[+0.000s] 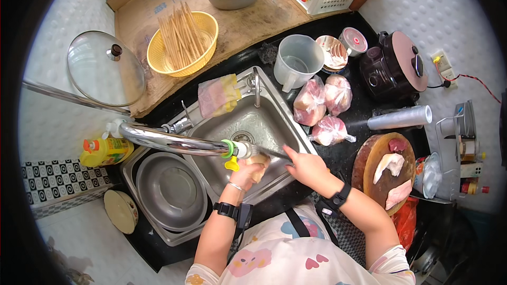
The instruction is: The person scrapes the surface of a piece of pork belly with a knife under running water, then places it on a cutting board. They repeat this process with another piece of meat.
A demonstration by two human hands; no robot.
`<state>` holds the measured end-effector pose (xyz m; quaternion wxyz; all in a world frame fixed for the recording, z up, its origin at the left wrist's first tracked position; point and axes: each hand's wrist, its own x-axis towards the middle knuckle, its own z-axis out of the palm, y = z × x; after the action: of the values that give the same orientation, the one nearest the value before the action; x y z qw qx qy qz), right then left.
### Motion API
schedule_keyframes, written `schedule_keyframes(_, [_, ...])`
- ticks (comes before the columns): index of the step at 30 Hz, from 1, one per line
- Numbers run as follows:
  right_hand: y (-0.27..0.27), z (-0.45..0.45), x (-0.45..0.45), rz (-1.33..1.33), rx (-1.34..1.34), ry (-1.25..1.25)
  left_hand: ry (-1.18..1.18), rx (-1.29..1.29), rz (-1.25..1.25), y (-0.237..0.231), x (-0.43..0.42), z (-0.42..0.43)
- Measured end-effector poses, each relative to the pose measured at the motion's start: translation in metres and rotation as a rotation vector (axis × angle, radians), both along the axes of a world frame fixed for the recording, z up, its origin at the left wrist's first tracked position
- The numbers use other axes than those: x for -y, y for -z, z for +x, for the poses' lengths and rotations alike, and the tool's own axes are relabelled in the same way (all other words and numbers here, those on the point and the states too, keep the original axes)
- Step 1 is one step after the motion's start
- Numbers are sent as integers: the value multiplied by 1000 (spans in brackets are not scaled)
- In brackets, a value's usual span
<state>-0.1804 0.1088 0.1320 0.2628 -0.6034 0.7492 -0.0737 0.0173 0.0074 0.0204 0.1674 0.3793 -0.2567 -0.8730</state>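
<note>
My left hand (pixel 241 176) grips a pale, tan-coloured piece of food (pixel 260 171) over the right sink basin (pixel 277 126). Whether it is a root or a piece of meat I cannot tell. In my right hand (pixel 311 170) is a knife (pixel 275 153), its dark blade pointing left toward the food's upper end. Directly above the food hangs the nozzle (pixel 242 149) of a curved chrome faucet (pixel 174 142), hiding the blade's tip. A yellow lever (pixel 232 164) sticks out from the nozzle's green collar.
A metal bowl (pixel 142 206) fills the left basin. Cloths (pixel 218 95) drape over the sink's back rim. Bagged meat (pixel 309 105) and a plastic jug (pixel 295 69) stand to the right. Meat pieces (pixel 390 166) lie on a round wooden chopping board (pixel 374 190) beside my right forearm.
</note>
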Motion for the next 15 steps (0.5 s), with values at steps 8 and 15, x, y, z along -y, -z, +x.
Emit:
schedule_keyframes(8, [-28,13,-40,-15,-85,-146,-176,27,202,-3,-5,0])
schedule_keyframes(15, [-11,11,-42,-36,-126,-105,-56,-20,-38,-26,-18,-8])
